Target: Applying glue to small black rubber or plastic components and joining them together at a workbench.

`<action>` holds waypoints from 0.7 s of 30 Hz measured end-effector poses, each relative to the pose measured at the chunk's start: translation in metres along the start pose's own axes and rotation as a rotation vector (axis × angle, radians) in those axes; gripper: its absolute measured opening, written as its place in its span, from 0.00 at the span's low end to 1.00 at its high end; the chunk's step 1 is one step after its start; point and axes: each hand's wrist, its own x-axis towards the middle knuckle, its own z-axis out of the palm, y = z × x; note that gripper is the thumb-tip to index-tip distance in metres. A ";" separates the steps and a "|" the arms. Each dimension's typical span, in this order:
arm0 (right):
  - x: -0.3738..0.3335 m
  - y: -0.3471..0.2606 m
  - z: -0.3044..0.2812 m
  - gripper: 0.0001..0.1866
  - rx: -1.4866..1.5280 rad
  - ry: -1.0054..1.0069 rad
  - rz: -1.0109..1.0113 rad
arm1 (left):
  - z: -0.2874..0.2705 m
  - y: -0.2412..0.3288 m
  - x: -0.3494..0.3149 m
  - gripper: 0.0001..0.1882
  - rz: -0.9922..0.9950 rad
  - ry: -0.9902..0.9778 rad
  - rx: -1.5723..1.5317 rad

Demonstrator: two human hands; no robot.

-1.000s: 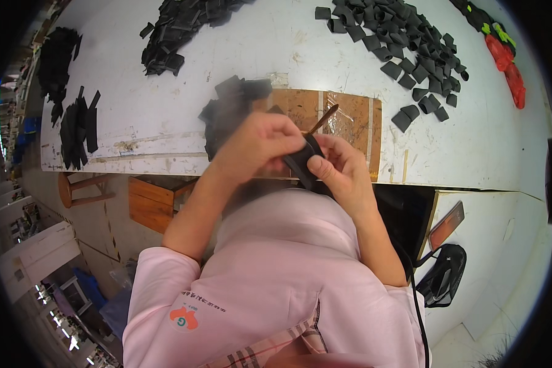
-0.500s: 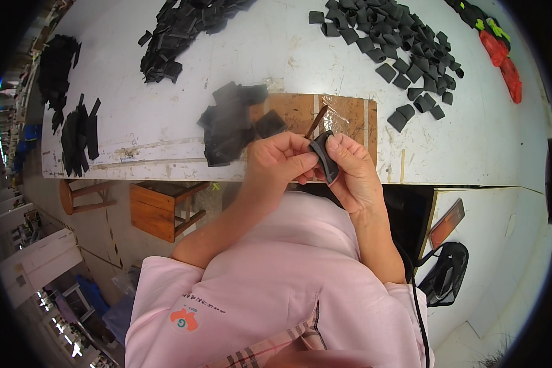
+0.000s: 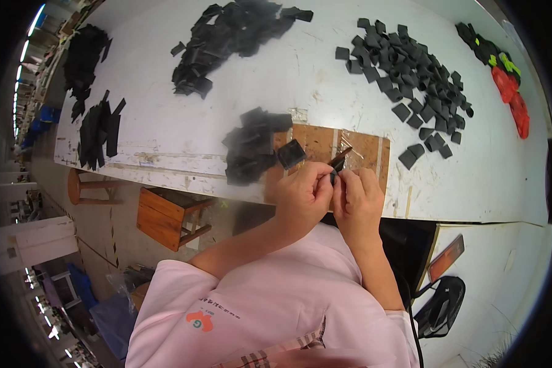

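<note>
Both hands meet just in front of a brown board (image 3: pixel 316 140) on the table. Between their fingertips is a small black fabric piece (image 3: pixel 334 176), mostly hidden by the fingers. My left hand (image 3: pixel 303 195) is closed, pinching the piece from its left. A thin dark-brown stick (image 3: pixel 343 157) juts up and away from beside the left fingertips; its lower end is hidden. My right hand (image 3: pixel 359 199) is closed too, with thumb and fingers pinching the piece from the right. A flat black square (image 3: pixel 291 154) lies on the board, beyond the left hand.
Overlapping black pieces (image 3: pixel 249 147) lie at the board's left edge. A bigger black heap (image 3: pixel 227 46) is farther back, and many folded black pieces (image 3: pixel 411 70) spread at the back right. Black strips (image 3: pixel 98 135) lie left. A wooden stool (image 3: pixel 161 219) stands below the table edge.
The view has shifted, so the table sits lower in it. The hands have drawn closer together and turned the black piece, which now shows far less between the fingers.
</note>
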 end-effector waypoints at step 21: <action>0.058 -0.012 -0.041 0.10 1.270 -0.297 0.665 | -0.039 0.033 0.050 0.10 -0.893 -0.512 -1.808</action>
